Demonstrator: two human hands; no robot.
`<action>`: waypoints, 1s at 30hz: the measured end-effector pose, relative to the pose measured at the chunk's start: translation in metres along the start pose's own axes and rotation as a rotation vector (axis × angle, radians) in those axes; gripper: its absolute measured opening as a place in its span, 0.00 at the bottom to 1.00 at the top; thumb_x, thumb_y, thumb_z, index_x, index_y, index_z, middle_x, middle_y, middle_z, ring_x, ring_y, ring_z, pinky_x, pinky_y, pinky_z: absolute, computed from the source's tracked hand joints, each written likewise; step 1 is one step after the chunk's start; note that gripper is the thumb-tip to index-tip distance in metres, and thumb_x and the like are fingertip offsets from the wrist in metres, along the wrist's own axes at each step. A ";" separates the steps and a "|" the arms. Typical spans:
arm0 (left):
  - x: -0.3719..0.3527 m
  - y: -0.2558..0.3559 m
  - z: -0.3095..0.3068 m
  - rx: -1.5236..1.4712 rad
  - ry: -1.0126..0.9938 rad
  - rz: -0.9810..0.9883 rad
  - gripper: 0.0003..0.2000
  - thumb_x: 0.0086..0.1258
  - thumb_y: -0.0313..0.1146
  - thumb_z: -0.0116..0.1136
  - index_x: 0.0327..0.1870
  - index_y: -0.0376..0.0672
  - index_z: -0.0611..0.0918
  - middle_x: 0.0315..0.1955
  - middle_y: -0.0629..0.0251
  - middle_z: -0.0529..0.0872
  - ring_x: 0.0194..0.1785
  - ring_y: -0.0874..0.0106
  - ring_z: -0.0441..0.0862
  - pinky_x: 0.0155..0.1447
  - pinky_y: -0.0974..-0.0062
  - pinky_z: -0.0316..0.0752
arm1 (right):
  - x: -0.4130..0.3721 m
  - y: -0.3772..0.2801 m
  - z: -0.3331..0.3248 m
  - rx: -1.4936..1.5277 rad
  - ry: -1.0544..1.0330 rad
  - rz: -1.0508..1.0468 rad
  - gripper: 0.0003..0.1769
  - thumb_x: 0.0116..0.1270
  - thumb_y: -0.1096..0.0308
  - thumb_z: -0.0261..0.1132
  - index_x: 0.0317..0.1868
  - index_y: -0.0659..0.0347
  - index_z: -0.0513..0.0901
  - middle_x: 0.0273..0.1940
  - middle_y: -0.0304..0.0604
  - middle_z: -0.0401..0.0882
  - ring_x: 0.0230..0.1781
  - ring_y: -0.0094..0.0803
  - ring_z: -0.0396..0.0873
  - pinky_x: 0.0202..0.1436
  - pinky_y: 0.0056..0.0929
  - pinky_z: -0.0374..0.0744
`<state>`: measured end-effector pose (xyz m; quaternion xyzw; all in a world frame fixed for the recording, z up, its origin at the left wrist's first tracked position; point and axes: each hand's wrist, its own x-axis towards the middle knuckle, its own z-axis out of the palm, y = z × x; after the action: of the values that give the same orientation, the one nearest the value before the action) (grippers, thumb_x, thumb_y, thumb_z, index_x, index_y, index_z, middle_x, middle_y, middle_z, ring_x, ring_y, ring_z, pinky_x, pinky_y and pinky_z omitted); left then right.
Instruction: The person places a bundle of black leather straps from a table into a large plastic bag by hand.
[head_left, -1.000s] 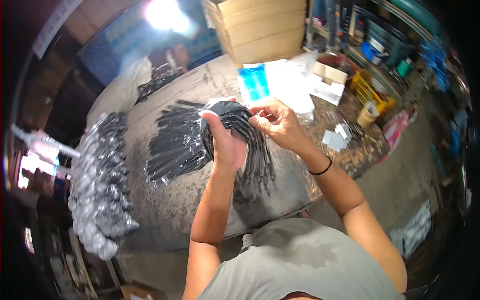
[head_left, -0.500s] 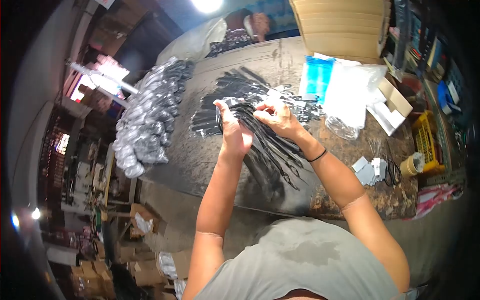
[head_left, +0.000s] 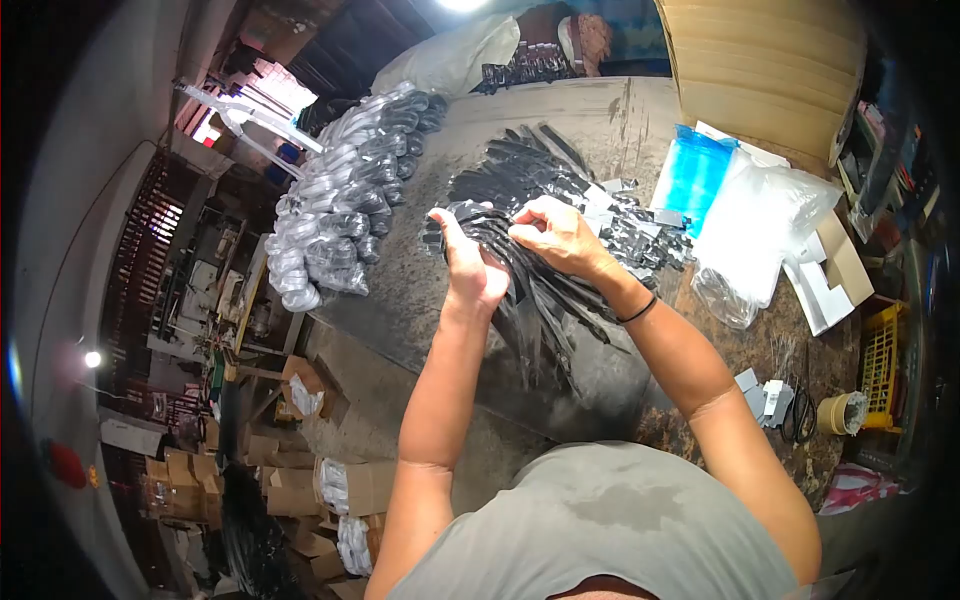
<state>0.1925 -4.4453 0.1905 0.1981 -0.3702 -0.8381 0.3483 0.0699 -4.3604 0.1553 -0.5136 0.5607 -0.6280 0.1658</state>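
My left hand (head_left: 472,268) is wrapped round a bundle of thin black straps (head_left: 540,290), thumb up, with their loose ends hanging down and to the right. Against the right side of that bundle, my right hand (head_left: 562,240) has its thumb and fingertips pinched together. Whatever lies between those fingertips is too small to make out. Just beyond both hands spreads a pile of flat black strips (head_left: 515,170), many with shiny clear wrapping and white-grey ends. A dark band circles my right wrist.
Clear bags of grey rolled items (head_left: 345,200) are heaped at the table's left. On the right lie a blue packet (head_left: 693,178), clear plastic bags (head_left: 765,225), an open carton (head_left: 830,270), grey tags (head_left: 768,400) and a tape roll (head_left: 842,412). A large cardboard box (head_left: 765,75) stands behind.
The view has swung left, so the table's contents sit farther right in the picture. Both hands keep nearly the same pose at the bundle, and its hanging ends have shifted slightly.
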 end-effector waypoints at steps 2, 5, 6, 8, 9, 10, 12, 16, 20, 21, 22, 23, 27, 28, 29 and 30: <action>0.003 -0.003 0.001 0.011 0.011 0.013 0.32 0.66 0.68 0.36 0.39 0.43 0.77 0.38 0.67 0.81 0.47 0.70 0.76 0.58 0.67 0.69 | 0.002 0.002 -0.002 0.016 0.007 -0.010 0.16 0.56 0.59 0.66 0.37 0.65 0.81 0.33 0.49 0.78 0.34 0.38 0.78 0.40 0.32 0.76; 0.003 -0.006 0.005 0.042 0.035 0.032 0.32 0.66 0.67 0.36 0.40 0.42 0.77 0.38 0.67 0.81 0.47 0.70 0.76 0.57 0.67 0.69 | 0.002 0.004 -0.006 -0.001 -0.004 -0.034 0.16 0.56 0.60 0.65 0.36 0.66 0.81 0.33 0.51 0.78 0.36 0.41 0.79 0.40 0.33 0.76; 0.004 -0.007 0.006 0.048 0.079 0.047 0.35 0.67 0.67 0.31 0.41 0.40 0.77 0.34 0.63 0.81 0.44 0.66 0.78 0.54 0.65 0.71 | 0.002 0.004 -0.006 0.013 -0.004 -0.025 0.16 0.56 0.60 0.65 0.37 0.66 0.81 0.33 0.51 0.78 0.36 0.41 0.79 0.40 0.33 0.76; 0.007 -0.008 0.002 0.037 0.065 0.060 0.35 0.67 0.68 0.31 0.41 0.40 0.77 0.35 0.63 0.81 0.44 0.66 0.77 0.55 0.65 0.71 | 0.001 0.005 -0.006 0.017 0.001 -0.016 0.16 0.56 0.60 0.65 0.37 0.66 0.81 0.34 0.51 0.78 0.36 0.41 0.79 0.40 0.33 0.76; 0.008 -0.009 0.000 0.029 0.051 0.075 0.35 0.66 0.68 0.32 0.41 0.40 0.77 0.35 0.64 0.81 0.44 0.66 0.77 0.55 0.65 0.71 | 0.001 0.005 -0.006 0.006 0.003 -0.028 0.16 0.56 0.60 0.65 0.37 0.66 0.80 0.34 0.51 0.78 0.35 0.41 0.78 0.40 0.33 0.76; 0.008 -0.010 -0.002 0.026 0.040 0.069 0.35 0.66 0.68 0.32 0.41 0.40 0.77 0.35 0.64 0.81 0.44 0.66 0.77 0.55 0.65 0.71 | 0.000 0.005 -0.006 -0.005 0.007 -0.040 0.17 0.56 0.59 0.65 0.37 0.66 0.80 0.34 0.51 0.78 0.35 0.41 0.78 0.40 0.33 0.76; -0.002 -0.007 0.006 -0.004 0.013 0.027 0.34 0.62 0.70 0.40 0.41 0.42 0.77 0.37 0.66 0.80 0.46 0.69 0.76 0.57 0.66 0.70 | -0.002 -0.004 -0.010 -0.072 0.005 -0.045 0.17 0.56 0.59 0.65 0.38 0.65 0.80 0.34 0.51 0.77 0.36 0.41 0.78 0.40 0.33 0.76; -0.012 -0.001 0.012 -0.037 -0.065 -0.012 0.34 0.61 0.70 0.41 0.41 0.42 0.77 0.35 0.67 0.80 0.45 0.70 0.77 0.56 0.68 0.69 | -0.010 -0.025 -0.010 -0.182 0.002 -0.009 0.17 0.56 0.59 0.66 0.38 0.66 0.80 0.34 0.50 0.77 0.36 0.39 0.79 0.40 0.33 0.76; -0.004 0.002 -0.004 -0.040 -0.140 -0.016 0.36 0.64 0.70 0.33 0.42 0.41 0.77 0.37 0.64 0.80 0.47 0.66 0.76 0.57 0.63 0.69 | -0.016 -0.041 -0.001 -0.215 0.055 0.003 0.16 0.56 0.61 0.66 0.38 0.66 0.80 0.34 0.50 0.78 0.35 0.38 0.79 0.39 0.31 0.76; -0.004 0.003 -0.006 -0.053 -0.155 -0.035 0.36 0.64 0.70 0.33 0.42 0.42 0.77 0.38 0.64 0.80 0.47 0.66 0.76 0.57 0.64 0.69 | -0.018 -0.043 0.003 -0.209 0.078 0.009 0.16 0.56 0.61 0.67 0.37 0.66 0.80 0.34 0.50 0.78 0.35 0.38 0.79 0.39 0.30 0.77; -0.004 0.004 -0.008 -0.065 -0.170 -0.053 0.36 0.64 0.70 0.33 0.43 0.42 0.77 0.38 0.64 0.80 0.47 0.67 0.76 0.57 0.64 0.69 | -0.020 -0.046 0.007 -0.256 0.110 0.003 0.15 0.55 0.62 0.67 0.37 0.67 0.81 0.34 0.50 0.78 0.34 0.37 0.80 0.38 0.30 0.77; -0.001 0.004 -0.012 -0.078 -0.187 -0.064 0.36 0.64 0.70 0.33 0.43 0.42 0.77 0.38 0.64 0.80 0.47 0.67 0.76 0.57 0.64 0.69 | -0.021 -0.049 0.010 -0.277 0.120 0.007 0.15 0.55 0.62 0.67 0.37 0.67 0.81 0.34 0.50 0.78 0.34 0.37 0.80 0.38 0.30 0.77; -0.001 0.011 -0.023 -0.100 -0.269 -0.042 0.35 0.65 0.69 0.32 0.44 0.43 0.77 0.40 0.66 0.80 0.48 0.69 0.76 0.56 0.66 0.69 | -0.023 -0.062 0.030 -0.371 0.180 0.043 0.17 0.55 0.62 0.68 0.40 0.66 0.80 0.36 0.51 0.79 0.35 0.38 0.80 0.40 0.30 0.78; -0.004 0.013 -0.021 -0.099 -0.281 0.003 0.34 0.66 0.68 0.32 0.44 0.43 0.77 0.40 0.67 0.80 0.48 0.70 0.76 0.55 0.68 0.70 | -0.023 -0.062 0.036 -0.401 0.187 -0.047 0.20 0.55 0.62 0.69 0.44 0.66 0.79 0.38 0.50 0.78 0.37 0.36 0.79 0.42 0.30 0.77; -0.007 0.019 -0.018 -0.099 -0.294 0.051 0.34 0.67 0.68 0.32 0.45 0.43 0.76 0.40 0.67 0.80 0.48 0.71 0.76 0.55 0.70 0.70 | -0.022 -0.068 0.041 -0.432 0.194 -0.141 0.23 0.55 0.62 0.70 0.48 0.67 0.78 0.39 0.49 0.77 0.39 0.34 0.78 0.44 0.29 0.76; -0.017 0.027 -0.017 -0.113 -0.398 -0.024 0.33 0.68 0.67 0.31 0.46 0.44 0.76 0.41 0.68 0.80 0.48 0.72 0.76 0.54 0.72 0.71 | -0.022 -0.078 0.044 -0.580 0.147 -0.172 0.33 0.50 0.55 0.72 0.53 0.65 0.75 0.47 0.54 0.76 0.48 0.46 0.76 0.52 0.37 0.75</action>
<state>0.2257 -4.4545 0.2016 0.0132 -0.3815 -0.8843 0.2688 0.1443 -4.3418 0.2062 -0.5384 0.6814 -0.4889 -0.0823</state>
